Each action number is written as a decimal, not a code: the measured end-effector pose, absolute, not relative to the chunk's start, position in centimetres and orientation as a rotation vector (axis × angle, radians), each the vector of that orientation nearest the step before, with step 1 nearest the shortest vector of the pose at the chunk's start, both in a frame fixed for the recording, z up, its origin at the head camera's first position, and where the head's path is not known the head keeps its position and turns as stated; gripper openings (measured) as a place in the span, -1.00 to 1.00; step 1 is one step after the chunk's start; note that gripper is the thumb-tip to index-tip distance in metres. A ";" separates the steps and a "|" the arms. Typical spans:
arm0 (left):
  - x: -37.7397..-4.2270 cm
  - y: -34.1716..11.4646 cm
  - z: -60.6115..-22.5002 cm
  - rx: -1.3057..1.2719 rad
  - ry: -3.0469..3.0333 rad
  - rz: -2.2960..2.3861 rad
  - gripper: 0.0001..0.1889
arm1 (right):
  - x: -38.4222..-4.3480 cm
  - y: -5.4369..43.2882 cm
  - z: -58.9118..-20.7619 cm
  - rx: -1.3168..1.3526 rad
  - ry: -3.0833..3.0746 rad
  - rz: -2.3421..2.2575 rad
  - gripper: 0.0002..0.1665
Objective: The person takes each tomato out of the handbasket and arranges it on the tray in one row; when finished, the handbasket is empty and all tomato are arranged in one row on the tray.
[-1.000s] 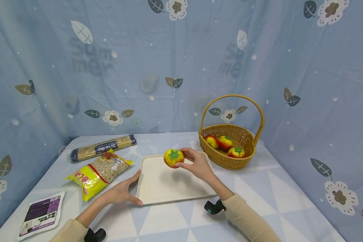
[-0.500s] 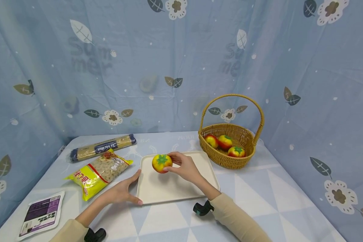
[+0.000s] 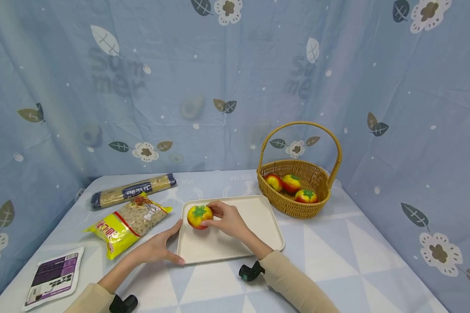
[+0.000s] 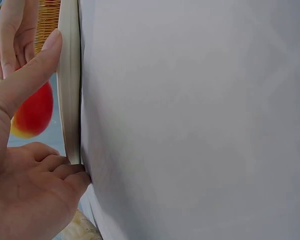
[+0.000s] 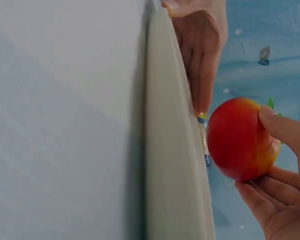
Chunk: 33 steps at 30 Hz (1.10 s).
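My right hand (image 3: 228,221) pinches a yellow-red persimmon (image 3: 199,217) with a green leafy top between thumb and fingers. It is over the left part of a cream tray (image 3: 239,243). From the right wrist camera, the persimmon (image 5: 240,140) shows its red side, and a gap separates it from the tray's rim (image 5: 175,150). At the tray's left side, my left hand (image 3: 156,248) is spread, thumb at the near corner and fingertips at the left edge. Up close in the left wrist view, the thumb (image 4: 35,70) lies by the tray's rim (image 4: 69,85).
A wicker basket (image 3: 293,211) with a tall handle stands at the back right, holding 3 similar persimmons (image 3: 306,197). To the left lie a spaghetti pack (image 3: 133,190), a yellow bag of pale pieces (image 3: 129,221) and a purple-white pouch (image 3: 54,278). Patterned curtains surround the table.
My right hand has carried the persimmon leftward and lower across the tray, towards its left end. The left hand has kept its place at the tray's edge.
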<state>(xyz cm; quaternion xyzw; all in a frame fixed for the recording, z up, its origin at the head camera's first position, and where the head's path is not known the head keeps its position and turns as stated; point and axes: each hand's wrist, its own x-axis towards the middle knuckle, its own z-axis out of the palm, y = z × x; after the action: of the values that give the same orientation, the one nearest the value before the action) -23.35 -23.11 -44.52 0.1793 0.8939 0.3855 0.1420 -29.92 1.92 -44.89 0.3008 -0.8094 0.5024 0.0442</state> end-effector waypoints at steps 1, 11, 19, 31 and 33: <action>-23.3 -23.1 -44.5 0.521 2.581 1.110 0.28 | -29.9 1.8 -45.1 0.917 -2.487 1.534 -0.41; -23.4 -23.2 -44.6 0.527 2.592 1.097 0.29 | -29.6 1.1 -45.7 0.891 -2.569 1.589 -0.43; -23.4 -23.2 -44.7 0.534 2.594 1.097 0.29 | -29.6 1.0 -46.0 0.919 -2.591 1.567 -0.36; -23.4 -23.1 -44.6 0.532 2.598 1.090 0.29 | -29.6 1.3 -45.9 0.990 -2.617 1.425 -0.31; -23.4 -23.1 -44.7 0.531 2.596 1.092 0.29 | -29.6 1.3 -46.0 1.000 -2.618 1.421 -0.31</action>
<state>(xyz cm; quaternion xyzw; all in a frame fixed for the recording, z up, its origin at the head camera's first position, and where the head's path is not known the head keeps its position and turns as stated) -23.43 -23.14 -44.67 0.1835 0.8972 0.3775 0.1374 -29.64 1.29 -46.01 0.3183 -0.8332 0.4522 -0.0002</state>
